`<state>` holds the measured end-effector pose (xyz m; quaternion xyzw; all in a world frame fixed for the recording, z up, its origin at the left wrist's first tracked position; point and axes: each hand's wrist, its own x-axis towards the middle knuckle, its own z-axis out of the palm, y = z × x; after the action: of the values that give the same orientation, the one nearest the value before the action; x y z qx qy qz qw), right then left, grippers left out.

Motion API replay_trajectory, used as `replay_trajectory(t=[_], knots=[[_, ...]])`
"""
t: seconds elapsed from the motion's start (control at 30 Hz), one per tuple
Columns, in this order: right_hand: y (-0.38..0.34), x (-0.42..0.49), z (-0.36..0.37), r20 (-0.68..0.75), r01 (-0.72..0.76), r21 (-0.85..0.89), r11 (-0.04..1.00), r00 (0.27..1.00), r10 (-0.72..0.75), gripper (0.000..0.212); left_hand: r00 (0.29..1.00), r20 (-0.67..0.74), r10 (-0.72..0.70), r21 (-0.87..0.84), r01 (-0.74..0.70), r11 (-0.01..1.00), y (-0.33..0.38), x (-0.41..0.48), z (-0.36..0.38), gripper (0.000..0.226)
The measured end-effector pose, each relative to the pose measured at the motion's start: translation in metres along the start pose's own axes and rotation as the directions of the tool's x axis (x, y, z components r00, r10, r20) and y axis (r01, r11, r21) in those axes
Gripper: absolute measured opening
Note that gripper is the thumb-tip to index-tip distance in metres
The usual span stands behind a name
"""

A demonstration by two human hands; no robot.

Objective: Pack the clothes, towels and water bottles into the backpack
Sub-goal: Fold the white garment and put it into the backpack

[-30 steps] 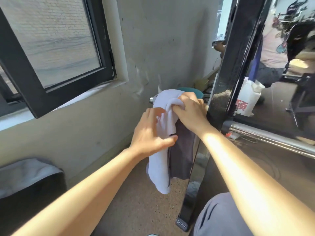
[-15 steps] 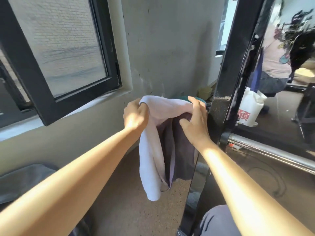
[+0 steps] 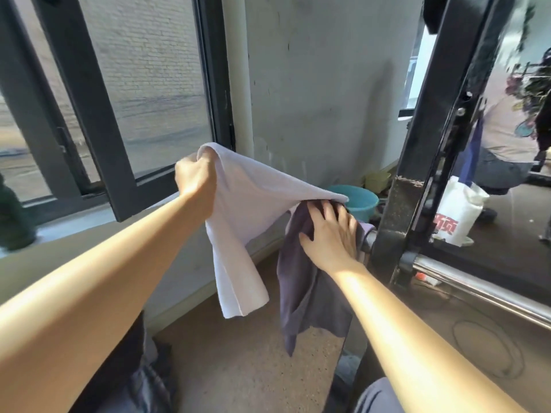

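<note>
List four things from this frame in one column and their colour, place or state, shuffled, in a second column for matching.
1 pale towel
2 dark cloth
3 round basin
4 carrier bag

A teal, on the floor
B gripped by the left hand
C under the flat right hand
D white with red print, past the black frame

Pairs: 1-B, 2-C, 3-A, 4-D

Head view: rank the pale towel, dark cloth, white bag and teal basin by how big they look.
1. pale towel
2. dark cloth, nearly as large
3. white bag
4. teal basin, partly hidden
Bag and basin are farther away.
</note>
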<state>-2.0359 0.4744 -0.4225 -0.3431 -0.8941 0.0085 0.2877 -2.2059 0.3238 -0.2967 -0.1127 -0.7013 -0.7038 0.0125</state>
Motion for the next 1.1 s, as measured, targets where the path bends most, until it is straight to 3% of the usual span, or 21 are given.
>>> replay_trajectory(t=[0.2,0.3,0.37,0.43,0.5,0.57,0.67,0.73,0.8,0.87,0.93,1.1], knots=[[-0.031,0.004,0.000,0.007,-0.150,-0.106,0.983,0.988,0.152,0.058,0.985,-0.169,0.015,0.068,-0.003,0.998,-0.012,0.018,-0.072,0.019],[-0.062,0.001,-0.002,-0.022,-0.088,-0.015,0.996,0.996,0.088,0.059,0.999,-0.053,-0.006,0.142,0.014,0.990,-0.026,0.020,-0.102,0.020],[-0.091,-0.007,0.001,0.035,0.054,0.141,0.989,0.998,-0.059,0.063,0.993,0.115,-0.004,0.316,-0.033,0.948,-0.034,0.012,-0.118,0.011],[-0.126,-0.023,0.005,0.172,0.112,0.458,0.882,0.962,-0.211,0.065,0.969,0.246,-0.002,0.448,-0.112,0.887,-0.043,0.001,-0.136,0.013],[-0.161,-0.039,0.005,0.330,-0.003,0.713,0.701,0.884,-0.332,0.066,0.945,0.326,-0.014,0.547,-0.177,0.818,-0.054,-0.005,-0.153,0.014],[-0.191,-0.052,0.007,0.411,-0.110,0.797,0.594,0.819,-0.400,0.061,0.922,0.386,-0.024,0.627,-0.244,0.740,-0.065,-0.007,-0.171,0.017],[-0.229,-0.064,0.012,0.424,-0.163,0.834,0.527,0.799,-0.426,0.031,0.904,0.425,-0.036,0.657,-0.281,0.700,-0.083,-0.007,-0.198,0.033],[-0.250,-0.069,0.020,0.415,-0.110,0.803,0.586,0.809,-0.417,0.013,0.907,0.420,-0.015,0.648,-0.288,0.705,-0.092,-0.009,-0.217,0.042],[-0.267,-0.069,0.033,0.420,-0.039,0.737,0.675,0.808,-0.412,0.019,0.910,0.415,0.011,0.638,-0.299,0.709,-0.103,-0.011,-0.236,0.044],[-0.279,-0.065,0.046,0.434,-0.008,0.691,0.723,0.804,-0.406,0.027,0.913,0.408,-0.006,0.659,-0.290,0.694,-0.118,-0.011,-0.256,0.031],[-0.287,-0.059,0.060,0.446,0.030,0.635,0.772,0.801,-0.399,0.029,0.909,0.412,-0.062,0.691,-0.267,0.672,-0.141,-0.009,-0.278,0.025],[-0.298,-0.054,0.094,0.471,0.123,0.558,0.820,0.767,-0.435,0.028,0.853,0.428,-0.297,0.808,-0.214,0.549,-0.208,-0.005,-0.325,0.048]])
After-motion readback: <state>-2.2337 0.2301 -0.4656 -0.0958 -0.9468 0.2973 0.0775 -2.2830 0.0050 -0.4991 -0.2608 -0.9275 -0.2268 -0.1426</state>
